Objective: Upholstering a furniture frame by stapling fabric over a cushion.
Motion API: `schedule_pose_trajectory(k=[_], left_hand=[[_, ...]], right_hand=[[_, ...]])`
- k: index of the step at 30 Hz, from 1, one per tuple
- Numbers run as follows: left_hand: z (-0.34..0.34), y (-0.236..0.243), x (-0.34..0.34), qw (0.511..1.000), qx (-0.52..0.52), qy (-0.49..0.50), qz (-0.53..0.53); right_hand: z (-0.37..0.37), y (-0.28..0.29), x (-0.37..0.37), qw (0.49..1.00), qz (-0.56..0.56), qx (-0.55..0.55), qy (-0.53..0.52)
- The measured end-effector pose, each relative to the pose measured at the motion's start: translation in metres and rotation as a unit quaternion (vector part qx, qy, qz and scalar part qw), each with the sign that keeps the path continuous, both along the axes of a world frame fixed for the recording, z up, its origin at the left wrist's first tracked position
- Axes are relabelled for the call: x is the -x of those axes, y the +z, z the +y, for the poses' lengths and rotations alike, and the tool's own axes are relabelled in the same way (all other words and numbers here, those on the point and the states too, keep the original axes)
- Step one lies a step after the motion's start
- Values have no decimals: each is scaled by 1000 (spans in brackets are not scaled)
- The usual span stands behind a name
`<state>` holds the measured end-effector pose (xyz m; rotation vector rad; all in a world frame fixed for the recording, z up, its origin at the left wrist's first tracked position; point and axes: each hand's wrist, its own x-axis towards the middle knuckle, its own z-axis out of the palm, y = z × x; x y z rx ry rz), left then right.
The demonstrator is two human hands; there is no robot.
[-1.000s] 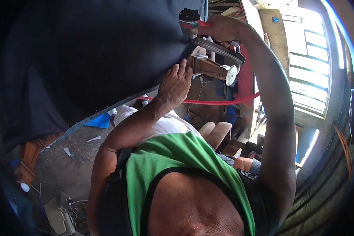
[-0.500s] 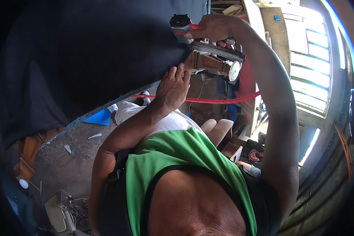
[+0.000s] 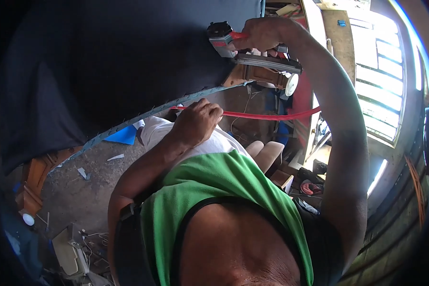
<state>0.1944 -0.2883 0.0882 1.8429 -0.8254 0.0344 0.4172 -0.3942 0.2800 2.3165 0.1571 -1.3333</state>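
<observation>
My right hand (image 3: pixel 261 34) grips a stapler gun (image 3: pixel 220 43) with a long black magazine, its nose at the black fabric (image 3: pixel 143 52) over a piece of upturned furniture, beside a carved wooden leg (image 3: pixel 262 76) with a white round foot (image 3: pixel 291 85). My left hand (image 3: pixel 200 119), fingers curled, is just below the fabric's light-blue stapled edge (image 3: pixel 138 118), in front of a red hose (image 3: pixel 267 116); whatever its fingers hold is hidden. A second wooden leg (image 3: pixel 37 181) is at the lower left.
A blue sheet (image 3: pixel 121 134) and paper scraps lie on the concrete floor (image 3: pixel 100 190). An electrical device with wires (image 3: pixel 69 252) is at the lower left, beige cushion-like pieces (image 3: pixel 267 155) right of my body. A bright barred window (image 3: pixel 376 76) and plank wall are at the right.
My left hand has left the black fabric, moved down and slightly left, and curled its fingers. My right hand shifted the stapler slightly left, and it stays against the fabric.
</observation>
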Motion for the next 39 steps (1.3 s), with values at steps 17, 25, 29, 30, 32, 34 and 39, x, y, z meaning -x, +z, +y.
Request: schedule_pose_trajectory(k=[17, 25, 29, 30, 32, 34, 39], left_hand=[[18, -11, 11, 999, -7, 19, 30], [38, -72, 37, 981, -45, 30, 185], [60, -142, 71, 894, -320, 52, 308], [72, -154, 88, 883, -299, 70, 356], [100, -167, 132, 882, -289, 189, 321], [133, -170, 165, 847, -296, 196, 395], [195, -130, 272, 812, -171, 473, 297]], right_hand=[[26, 2, 21, 997, 19, 38, 59], [-13, 115, 56, 925, -222, -309, -24], [-47, 132, 126, 851, -326, -397, -109], [-54, 134, 148, 842, -326, -405, -145], [-65, 115, 184, 771, -224, -530, -272], [-76, 86, 209, 720, -115, -574, -372], [-95, -21, 230, 827, 44, -517, -217]])
